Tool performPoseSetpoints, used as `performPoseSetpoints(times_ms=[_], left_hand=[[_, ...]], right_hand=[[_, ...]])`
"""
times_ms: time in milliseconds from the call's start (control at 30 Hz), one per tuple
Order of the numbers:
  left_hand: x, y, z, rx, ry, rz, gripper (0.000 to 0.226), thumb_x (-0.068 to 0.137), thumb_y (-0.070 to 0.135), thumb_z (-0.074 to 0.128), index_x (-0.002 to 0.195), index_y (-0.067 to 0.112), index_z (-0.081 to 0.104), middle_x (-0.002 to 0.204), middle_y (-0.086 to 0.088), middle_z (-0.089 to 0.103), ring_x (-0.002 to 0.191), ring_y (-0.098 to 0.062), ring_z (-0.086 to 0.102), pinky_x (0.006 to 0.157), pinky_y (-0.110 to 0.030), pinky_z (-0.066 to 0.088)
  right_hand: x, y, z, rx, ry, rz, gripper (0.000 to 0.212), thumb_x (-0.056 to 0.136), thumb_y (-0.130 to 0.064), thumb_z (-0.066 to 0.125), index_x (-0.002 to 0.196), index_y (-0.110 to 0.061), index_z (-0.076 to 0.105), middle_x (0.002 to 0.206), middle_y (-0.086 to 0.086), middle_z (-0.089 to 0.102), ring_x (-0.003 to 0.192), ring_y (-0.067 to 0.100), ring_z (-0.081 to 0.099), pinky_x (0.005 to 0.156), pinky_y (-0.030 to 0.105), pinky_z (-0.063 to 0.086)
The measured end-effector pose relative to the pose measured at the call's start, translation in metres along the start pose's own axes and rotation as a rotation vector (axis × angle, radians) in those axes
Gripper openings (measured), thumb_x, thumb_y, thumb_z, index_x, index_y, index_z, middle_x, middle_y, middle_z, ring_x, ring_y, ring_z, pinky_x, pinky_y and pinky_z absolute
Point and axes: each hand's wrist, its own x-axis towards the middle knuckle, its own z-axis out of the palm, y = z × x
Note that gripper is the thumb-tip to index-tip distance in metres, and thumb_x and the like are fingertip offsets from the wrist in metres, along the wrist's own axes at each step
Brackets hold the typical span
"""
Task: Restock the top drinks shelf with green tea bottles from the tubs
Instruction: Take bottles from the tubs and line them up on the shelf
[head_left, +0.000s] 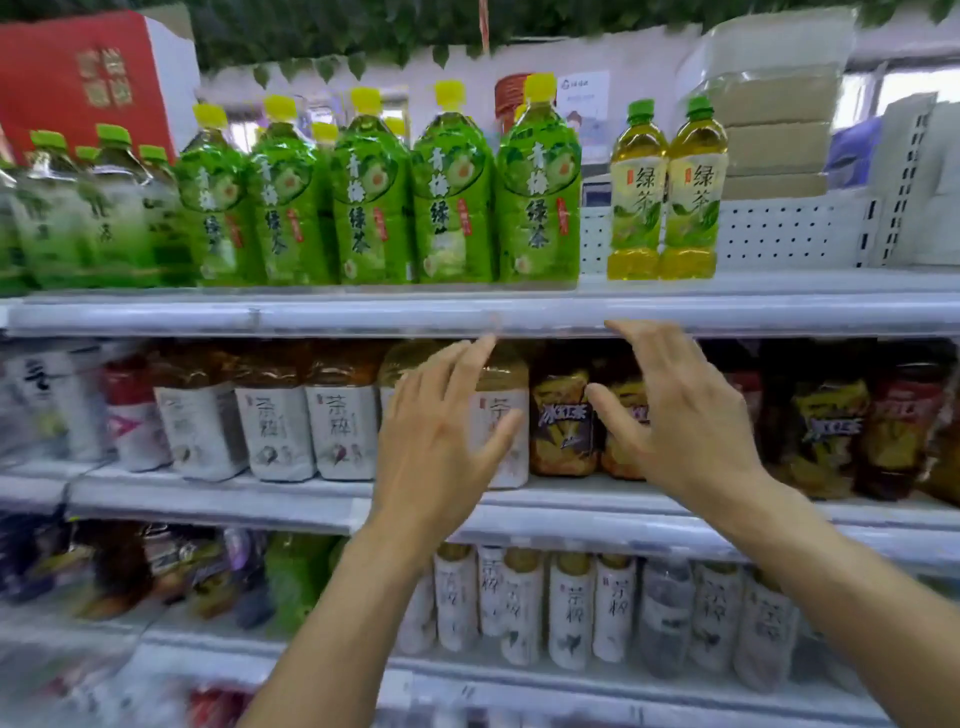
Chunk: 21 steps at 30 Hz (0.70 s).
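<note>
Judging by the top shelf (779, 306), two green tea bottles (665, 192) stand there with bare space beside them; left hand (441, 431) and right hand (680, 415) hover empty, fingers spread. Tubs seemingly out of view.

Two tea bottles (665, 192) on top shelf (779, 312), just R of big bottle row (379, 197); both hands below shelf edge.

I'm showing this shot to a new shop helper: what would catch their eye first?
Probably the two open hands, left hand and right hand, raised empty in front of the middle shelf. Above them, on the top shelf, stands a row of bright green plum tea bottles with yellow caps, and to their right two green tea bottles with green caps beside a bare stretch of shelf.
</note>
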Motion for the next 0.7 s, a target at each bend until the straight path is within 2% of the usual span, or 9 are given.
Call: performPoseSetpoints(times_ms=[67, 200, 267, 333, 433, 600, 700], left_hand=[[-0.039, -0.032, -0.028, 0.049, -0.047, -0.07, 0.068, 0.094, 0.057, 0.045, 0.153, 0.023, 0.035, 0.146, -0.002, 0.047, 0.132, -0.022, 0.047, 0.106, -0.042, 0.045], [-0.106, -0.103, -0.097, 0.166, -0.141, -0.194, 0.069, 0.094, 0.054, 0.053, 0.153, 0.021, 0.037, 0.141, -0.006, 0.051, 0.125, -0.029, 0.052, 0.098, -0.047, 0.049], [-0.136, -0.145, -0.139, 0.239, -0.175, -0.23, 0.07, 0.094, 0.056, 0.05, 0.152, 0.019, 0.037, 0.14, -0.007, 0.053, 0.124, -0.03, 0.052, 0.097, -0.047, 0.049], [-0.162, -0.182, -0.177, 0.272, -0.226, -0.294, 0.071, 0.096, 0.056, 0.052, 0.155, 0.021, 0.032, 0.143, -0.006, 0.05, 0.127, -0.028, 0.049, 0.098, -0.043, 0.044], [-0.206, -0.251, -0.236, 0.336, -0.312, -0.362, 0.075, 0.096, 0.056, 0.049, 0.158, 0.021, 0.024, 0.146, -0.006, 0.047, 0.132, -0.027, 0.045, 0.101, -0.041, 0.041], [-0.278, -0.346, -0.321, 0.356, -0.406, -0.483, 0.076, 0.099, 0.052, 0.051, 0.16, 0.023, 0.016, 0.153, -0.005, 0.038, 0.139, -0.027, 0.038, 0.106, -0.041, 0.037], [-0.31, -0.391, -0.357, 0.367, -0.439, -0.542, 0.078, 0.099, 0.052, 0.052, 0.16, 0.023, 0.014, 0.157, -0.005, 0.034, 0.142, -0.026, 0.035, 0.108, -0.043, 0.036]], right_hand=[[-0.015, -0.04, 0.013, 0.033, -0.067, -0.027, 0.055, 0.09, -0.036, 0.061, 0.137, -0.01, 0.049, 0.125, 0.012, 0.056, 0.109, 0.035, 0.057, 0.073, 0.045, 0.054], [-0.038, -0.14, 0.046, 0.088, -0.174, -0.064, 0.057, 0.091, -0.044, 0.052, 0.136, -0.009, 0.048, 0.125, 0.014, 0.058, 0.105, 0.037, 0.06, 0.071, 0.043, 0.053], [-0.046, -0.202, 0.067, 0.131, -0.215, -0.078, 0.056, 0.092, -0.043, 0.056, 0.137, -0.01, 0.048, 0.126, 0.014, 0.058, 0.106, 0.037, 0.06, 0.075, 0.043, 0.053], [-0.052, -0.259, 0.087, 0.176, -0.255, -0.077, 0.058, 0.092, -0.04, 0.061, 0.14, -0.012, 0.045, 0.128, 0.012, 0.057, 0.107, 0.036, 0.059, 0.072, 0.042, 0.051], [-0.063, -0.355, 0.123, 0.217, -0.327, -0.099, 0.061, 0.093, -0.042, 0.06, 0.144, -0.013, 0.042, 0.128, 0.012, 0.056, 0.106, 0.036, 0.06, 0.062, 0.037, 0.044], [-0.086, -0.489, 0.175, 0.313, -0.455, -0.091, 0.065, 0.094, -0.044, 0.057, 0.148, -0.015, 0.036, 0.132, 0.011, 0.05, 0.117, 0.035, 0.053, 0.07, 0.043, 0.048], [-0.094, -0.551, 0.202, 0.346, -0.53, -0.097, 0.066, 0.095, -0.044, 0.055, 0.15, -0.016, 0.032, 0.136, 0.009, 0.046, 0.12, 0.033, 0.05, 0.072, 0.042, 0.047]])
